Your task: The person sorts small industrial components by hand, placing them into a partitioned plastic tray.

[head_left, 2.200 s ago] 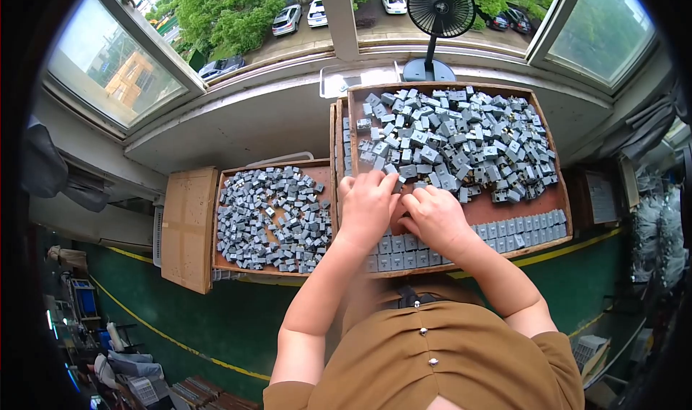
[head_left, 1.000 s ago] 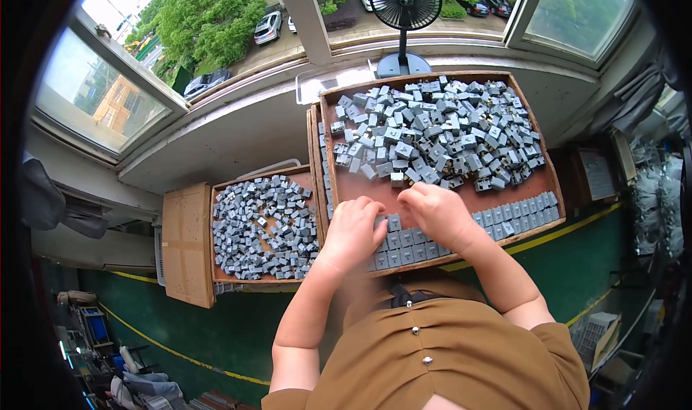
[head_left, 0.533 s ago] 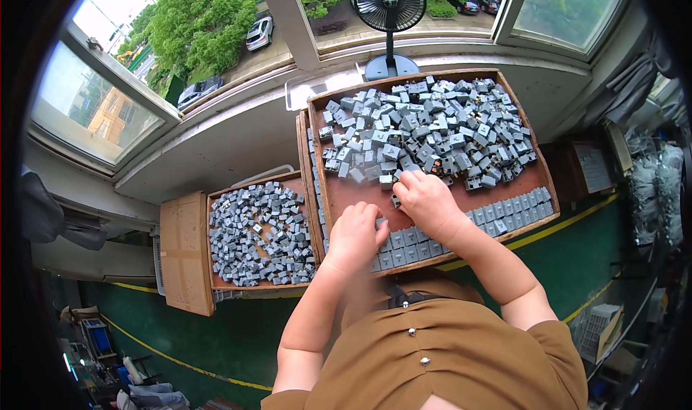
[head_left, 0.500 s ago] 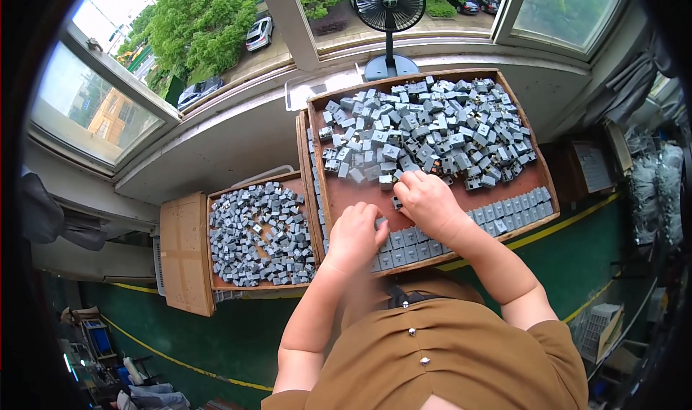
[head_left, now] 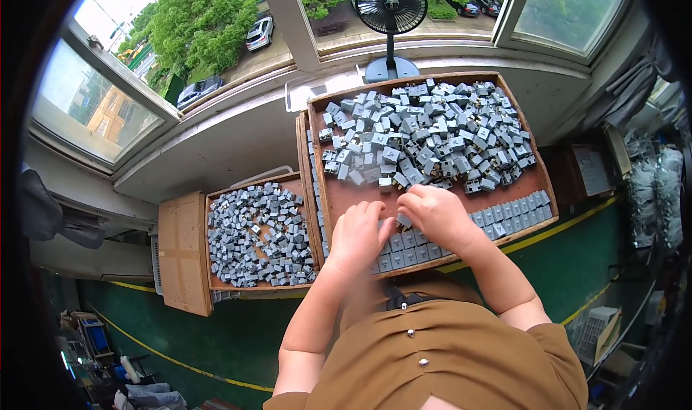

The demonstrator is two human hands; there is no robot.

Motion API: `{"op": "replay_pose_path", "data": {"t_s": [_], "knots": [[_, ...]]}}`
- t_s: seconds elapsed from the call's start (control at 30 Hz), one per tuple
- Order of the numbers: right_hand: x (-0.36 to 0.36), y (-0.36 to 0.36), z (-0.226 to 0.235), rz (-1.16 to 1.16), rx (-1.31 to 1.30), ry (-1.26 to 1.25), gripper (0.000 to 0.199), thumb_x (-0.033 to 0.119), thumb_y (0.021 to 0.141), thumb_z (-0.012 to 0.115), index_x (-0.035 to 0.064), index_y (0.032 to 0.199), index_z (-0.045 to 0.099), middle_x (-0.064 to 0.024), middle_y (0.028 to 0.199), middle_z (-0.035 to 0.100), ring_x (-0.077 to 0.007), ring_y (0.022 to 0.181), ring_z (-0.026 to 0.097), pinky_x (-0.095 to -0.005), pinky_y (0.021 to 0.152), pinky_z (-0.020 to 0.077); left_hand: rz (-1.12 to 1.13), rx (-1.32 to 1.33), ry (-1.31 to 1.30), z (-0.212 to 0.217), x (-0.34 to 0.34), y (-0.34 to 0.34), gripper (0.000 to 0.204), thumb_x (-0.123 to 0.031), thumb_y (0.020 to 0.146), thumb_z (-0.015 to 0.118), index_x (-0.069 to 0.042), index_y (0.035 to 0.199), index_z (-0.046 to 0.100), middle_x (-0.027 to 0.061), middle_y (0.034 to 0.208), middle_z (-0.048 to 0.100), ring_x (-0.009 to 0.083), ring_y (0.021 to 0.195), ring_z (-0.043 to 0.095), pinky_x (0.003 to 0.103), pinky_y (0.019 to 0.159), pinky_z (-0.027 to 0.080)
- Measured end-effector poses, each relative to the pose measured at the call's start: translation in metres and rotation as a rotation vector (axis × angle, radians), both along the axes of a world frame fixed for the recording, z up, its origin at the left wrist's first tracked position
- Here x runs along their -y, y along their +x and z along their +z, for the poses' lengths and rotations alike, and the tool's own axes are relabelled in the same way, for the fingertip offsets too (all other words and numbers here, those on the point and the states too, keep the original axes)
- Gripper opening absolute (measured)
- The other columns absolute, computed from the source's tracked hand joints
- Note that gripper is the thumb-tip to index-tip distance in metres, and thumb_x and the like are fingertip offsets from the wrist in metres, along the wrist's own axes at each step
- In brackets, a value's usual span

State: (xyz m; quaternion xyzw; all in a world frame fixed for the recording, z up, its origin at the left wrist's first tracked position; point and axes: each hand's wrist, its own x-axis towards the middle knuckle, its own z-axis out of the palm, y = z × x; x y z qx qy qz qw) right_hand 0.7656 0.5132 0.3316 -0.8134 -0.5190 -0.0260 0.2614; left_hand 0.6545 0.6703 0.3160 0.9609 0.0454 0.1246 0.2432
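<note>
A shallow wooden tray holds a heap of small grey box-shaped parts, some with metal showing on their sides. Neat rows of the same parts line its near edge. Over the near middle of the tray, my right hand is pinched on a small grey part just above the rows. My left hand is close beside it, fingers curled and thumb toward the right hand; whatever it may hold is hidden. Bare reddish tray bottom lies between the heap and the rows.
On the left, a lower wooden tray bears more loose grey parts, next to a cardboard box. A black fan stands behind the main tray by the windows. Clear plastic bags hang at the far right.
My right hand has drawn nearer, away from the heap, bringing a grey part down toward the rows. My left hand has shifted slightly, its fingers still curled.
</note>
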Motion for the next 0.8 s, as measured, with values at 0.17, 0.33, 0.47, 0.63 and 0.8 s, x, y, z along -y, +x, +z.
{"op": "replay_pose_path", "data": {"t_s": [0.17, 0.33, 0.47, 0.63, 0.8], "knots": [[0.012, 0.01, 0.003, -0.146, 0.128, -0.014, 0.014, 0.014, 0.077, 0.071, 0.0082, 0.088, 0.064, -0.0065, 0.085, 0.06, -0.0263, 0.079, 0.061, -0.0365, 0.068, 0.0512, 0.031, -0.047, 0.043, 0.001, 0.024, 0.013, 0.036, -0.029, 0.076, 0.075, -0.005, 0.1, 0.061, 0.01, 0.092, 0.061, 0.0293, 0.086, 0.062, 0.04, 0.077, 0.052], [0.014, 0.006, -0.001, -0.126, 0.096, -0.074, 0.017, 0.018, 0.075, 0.073, 0.0082, 0.085, 0.064, -0.0062, 0.083, 0.057, -0.026, 0.079, 0.061, -0.0365, 0.069, 0.051, 0.024, -0.069, 0.004, 0.002, 0.014, 0.008, 0.027, -0.022, 0.075, 0.072, -0.006, 0.093, 0.062, 0.0096, 0.09, 0.062, 0.0284, 0.087, 0.062, 0.04, 0.077, 0.053], [0.027, 0.005, 0.005, -0.029, -0.046, -0.059, 0.014, 0.02, 0.077, 0.073, 0.0097, 0.081, 0.064, -0.0055, 0.085, 0.059, -0.0261, 0.08, 0.062, -0.0372, 0.067, 0.0519, -0.07, -0.022, -0.054, 0.001, 0.008, 0.006, 0.025, -0.02, 0.073, 0.072, -0.007, 0.091, 0.062, 0.0092, 0.088, 0.063, 0.0277, 0.084, 0.061, 0.04, 0.075, 0.052], [0.014, 0.019, 0.011, -0.175, 0.05, 0.032, 0.032, 0.014, 0.075, 0.074, 0.0093, 0.103, 0.06, -0.0077, 0.09, 0.059, -0.0273, 0.082, 0.062, -0.037, 0.068, 0.0525, -0.126, 0.075, -0.053, 0.002, 0.009, 0.014, 0.02, -0.014, 0.073, 0.071, -0.006, 0.088, 0.062, 0.0084, 0.085, 0.065, 0.0275, 0.082, 0.062, 0.039, 0.075, 0.051], [0.0, 0.023, 0.0, -0.193, 0.182, -0.166, 0.038, 0.013, 0.073, 0.074, 0.0079, 0.107, 0.058, -0.0079, 0.09, 0.059, -0.0256, 0.085, 0.063, -0.0366, 0.072, 0.0523, -0.169, 0.12, -0.034, 0.002, 0.009, 0.014, 0.019, -0.011, 0.074, 0.071, -0.005, 0.089, 0.061, 0.0087, 0.085, 0.065, 0.0278, 0.082, 0.063, 0.039, 0.075, 0.05]]}}
